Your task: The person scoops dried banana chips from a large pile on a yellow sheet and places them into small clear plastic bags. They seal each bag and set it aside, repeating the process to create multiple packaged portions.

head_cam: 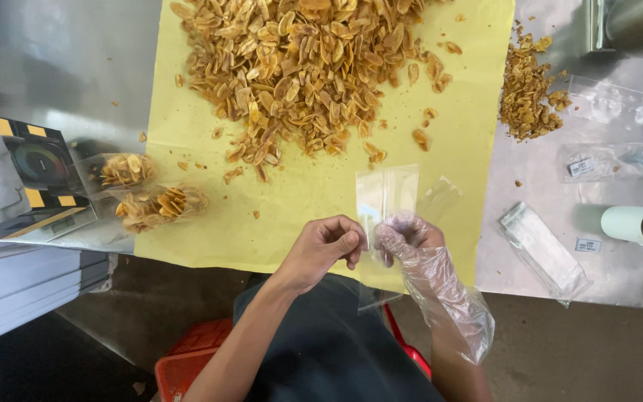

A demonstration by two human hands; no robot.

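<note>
1. Both hands meet just above the near edge of the yellow paper sheet (pixel 478 149), pinching one small clear plastic bag (pixel 386 195) between them. The bare left hand (pixel 327 249) grips the bag's left side with thumb and forefinger closed on the film; the right hand (pixel 405 234), covered by a loose clear plastic glove, grips the right side. Held from opposite sides like this, the bag stands upright with its top pointing away from the person, which looks like a grip for working its mouth apart. The bag appears empty.

2. Only the right hand is gloved, which suggests it is the one meant to touch food.

3. Left of the hands, two filled bags of chips (pixel 146 190) lie on their sides at the sheet's left edge, beside a small black and yellow scale (pixel 39 167), close enough for weighing.

4. Right of the hands, on the steel table (pixel 68 59), a flat stack of spare clear bags (pixel 543 249) and a pale green cup (pixel 640 225) on its side sit within reach.

5. Farther off, a big heap of golden fried chips (pixel 299 67) spreads over the sheet, which keeps it off the bare metal. A smaller pile of broken bits (pixel 526 93) sits apart on the table, seemingly sorted out from the good pieces.
</note>
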